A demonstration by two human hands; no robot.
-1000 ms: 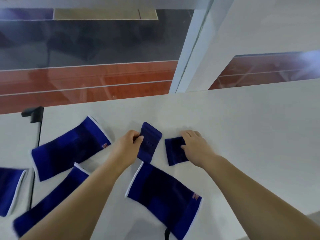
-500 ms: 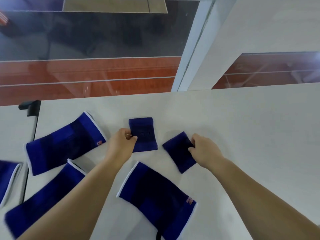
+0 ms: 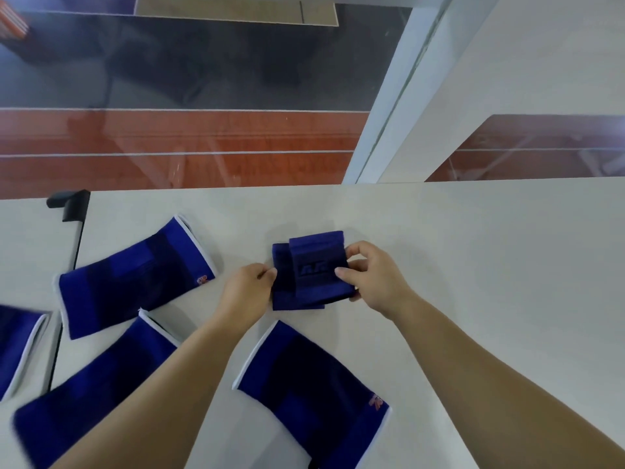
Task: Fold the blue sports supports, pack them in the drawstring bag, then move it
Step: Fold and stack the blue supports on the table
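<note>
Two small blue wrist supports lie stacked at the table's middle. The upper wrist support (image 3: 316, 265) overlaps the lower wrist support (image 3: 282, 292). My left hand (image 3: 245, 292) pinches the lower one's left edge. My right hand (image 3: 375, 279) grips the upper one's right side, thumb on top. A larger blue support with white trim (image 3: 311, 397) lies just below my hands. Three more large supports lie to the left: one (image 3: 135, 279) angled upward, another (image 3: 91, 394) under my left forearm, a third (image 3: 18, 346) at the left edge. No drawstring bag is visible.
The white table (image 3: 473, 265) stretches off to the right. A seam with a black bracket (image 3: 69, 204) splits the table at the left. Beyond the far edge are a glass pane and a white pillar (image 3: 389, 113) over a red sports floor.
The two small wrist supports, earlier lying apart, have been brought together, and the right one now lies on top of the left one. Both hands moved toward each other.
</note>
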